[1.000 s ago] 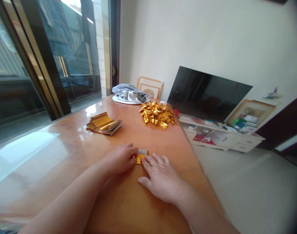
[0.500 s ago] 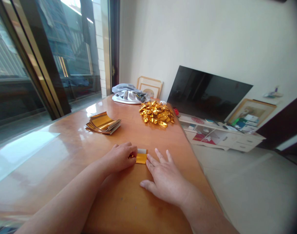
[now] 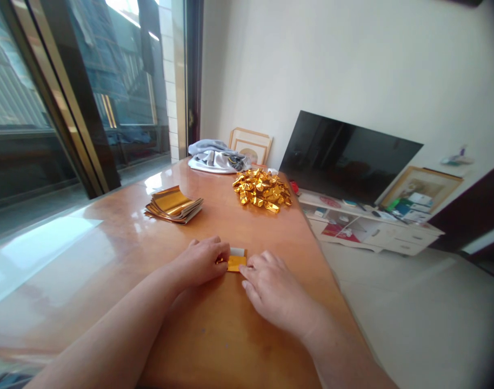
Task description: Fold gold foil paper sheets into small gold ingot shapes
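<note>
A small folded piece of gold foil paper (image 3: 235,262), white along its far edge, lies flat on the wooden table (image 3: 239,335) between my two hands. My left hand (image 3: 200,262) has its fingers curled and presses on the paper's left end. My right hand (image 3: 271,289) has its fingers bent, their tips pinching the paper's right end. Both forearms rest on the table.
A stack of gold foil sheets (image 3: 173,204) lies to the left, further back. A heap of folded gold pieces (image 3: 262,189) sits behind the hands. Grey cloth (image 3: 215,156) and a picture frame (image 3: 250,145) are at the far end. The table's right edge drops to the floor by a television (image 3: 348,159).
My right hand's fingers, spread flat half a second ago, have curled in and closed on the paper's right end. My left hand has stayed in place.
</note>
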Tool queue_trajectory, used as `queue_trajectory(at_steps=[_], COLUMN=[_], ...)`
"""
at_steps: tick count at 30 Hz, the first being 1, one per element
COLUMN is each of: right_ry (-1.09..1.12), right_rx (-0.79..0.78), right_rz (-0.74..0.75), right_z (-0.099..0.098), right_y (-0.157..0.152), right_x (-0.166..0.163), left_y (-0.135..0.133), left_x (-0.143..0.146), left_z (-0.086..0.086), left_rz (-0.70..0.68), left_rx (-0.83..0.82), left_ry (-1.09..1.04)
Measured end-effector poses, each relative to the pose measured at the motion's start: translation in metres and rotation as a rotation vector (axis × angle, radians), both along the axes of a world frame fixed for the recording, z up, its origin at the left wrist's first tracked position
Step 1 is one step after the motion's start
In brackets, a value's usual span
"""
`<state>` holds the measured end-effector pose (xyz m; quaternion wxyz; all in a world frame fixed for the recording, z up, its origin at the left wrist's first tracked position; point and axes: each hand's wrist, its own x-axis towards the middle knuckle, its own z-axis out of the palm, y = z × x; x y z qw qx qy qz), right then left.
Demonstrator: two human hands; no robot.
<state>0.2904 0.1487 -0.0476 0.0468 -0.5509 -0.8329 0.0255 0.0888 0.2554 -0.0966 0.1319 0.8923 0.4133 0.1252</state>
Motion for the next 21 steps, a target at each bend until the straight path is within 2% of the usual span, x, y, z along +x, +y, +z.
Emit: queue_trajectory(at_steps=[7,14,21], right_ry=[-0.064,-0.074,-0.107], right_rx=[-0.046,-0.077,-0.113], right_rz=[-0.004,-0.022,-0.023], right_z=[-0.002,-0.002,-0.002], right_y=[-0.004,-0.005,-0.004], right_x=[-0.001,-0.003,0.000], left_y=[-0.004,-0.011,-0.007], left_x=[0.001,0.016,0.010], left_z=[0.004,0.004,0.004], left_rz=[0.010,0.129,0.113], left_rx=[0.024,0.088,-0.003], left_ry=[0.011,0.054,0.035])
